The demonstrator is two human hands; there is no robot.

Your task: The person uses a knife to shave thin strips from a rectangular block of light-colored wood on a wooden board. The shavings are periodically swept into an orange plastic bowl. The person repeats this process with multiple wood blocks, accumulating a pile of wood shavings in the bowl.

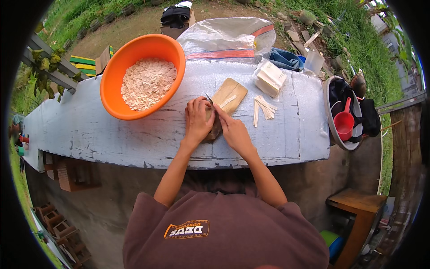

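My right hand [233,131] is closed around a small knife [208,97], whose blade tip shows past my fingers. It works over a worn wooden board [232,89] lying slantwise on the table. My left hand [198,117] is bent over the near left part of the board, fingers curled down close to the blade; what they hold is hidden under them. A thin pale strip [228,100] rests on the board. To its right lie several loose pale strips [265,109], fanned out. Behind them sits a clear plastic pack of pale flat pieces [270,78].
An orange basin [109,89] full of small pale chips [148,84] stands left on the grey table [76,121]. A big clear plastic bag [219,38] lies at the back. On the right, a round tub [329,112] holds a red dipper [344,123] and dark items.
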